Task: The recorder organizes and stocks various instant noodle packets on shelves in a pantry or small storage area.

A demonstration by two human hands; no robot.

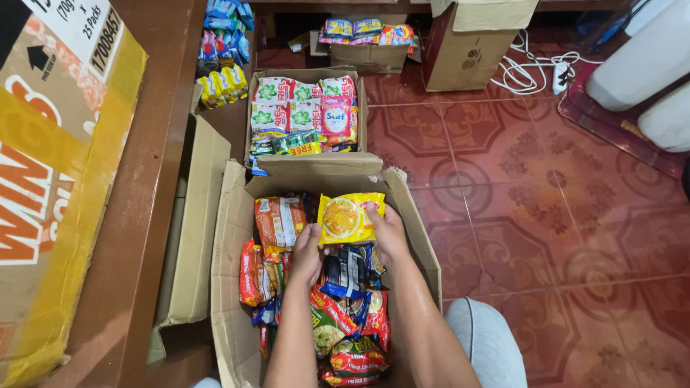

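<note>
Centrally, both hands met on one yellow noodle packet (350, 218), held above the open cardboard box (231, 237) of mixed packets. The right hand (390, 233) gripped the packet's right edge, thumb on its face; the left hand (307, 251) pinched the lower left corner, fingers narrowly closed. The packet lay at twelve o'clock from both hands, its long axis running nine to three, and the right hand covered more of it. Its film looked glossy, crinkled and pillow-shaped, with a printed bowl picture. Beneath, orange noodle packets (279, 221) sat at ten o'clock, dark blue sachets (343, 271) at six, and red-green packets (338, 323) lower still. Beyond, at twelve o'clock, a second box (358, 108) held green-and-white detergent sachets (287, 104). Patterned red floor tiles (546, 215) spread at three o'clock; a wooden counter edge (147, 215) ran at nine.
</note>
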